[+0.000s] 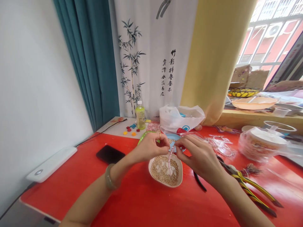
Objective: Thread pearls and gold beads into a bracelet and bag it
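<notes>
My left hand (pixel 151 145) and my right hand (pixel 197 156) meet above a white bowl (pixel 152 177) filled with small golden beads. Both hands pinch the top of a strand of pink beads (pixel 170 160), which hangs down into the bowl. My left wrist wears a pale green bangle (pixel 109 177), and a ring sits on a left finger. A blue dish (pixel 171 137) and a green one lie just behind my hands.
On the red table (pixel 142 201) lie a black phone (pixel 110 154), yellow-handled pliers (pixel 251 186), a drink bottle (pixel 140 115), a white plastic bag (pixel 181 118), clear packets, coloured buttons and a wrapped stack of plates (pixel 262 143). A white device (pixel 50 164) sits at the left edge.
</notes>
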